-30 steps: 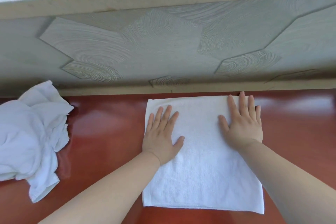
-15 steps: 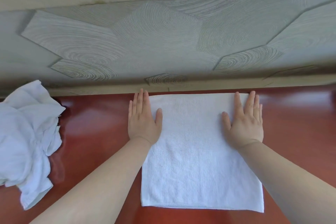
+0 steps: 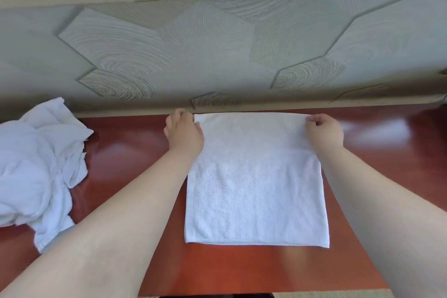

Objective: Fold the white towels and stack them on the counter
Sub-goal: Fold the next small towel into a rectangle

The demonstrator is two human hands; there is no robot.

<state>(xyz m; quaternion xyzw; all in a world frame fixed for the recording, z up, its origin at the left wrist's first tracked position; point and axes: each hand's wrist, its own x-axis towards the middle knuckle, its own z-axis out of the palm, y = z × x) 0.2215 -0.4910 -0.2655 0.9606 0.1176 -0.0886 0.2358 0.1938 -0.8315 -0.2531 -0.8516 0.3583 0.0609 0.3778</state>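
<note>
Though spread flat on the towel half a second back, now curled at its far corners: pinching far-left corner with left hand, far-right with right hand. Lying flat on red counter, far edge near wall. Reads as done with smoothing, ready for next fold toward near edge. Still to do: crumpled pile, left.

flat white terry towel spread on glossy red-brown counter | left hand pinches its far left corner | right hand grips its far right corner | crumpled white towel heap far left | grey swirl-patterned wall panel behind
</note>
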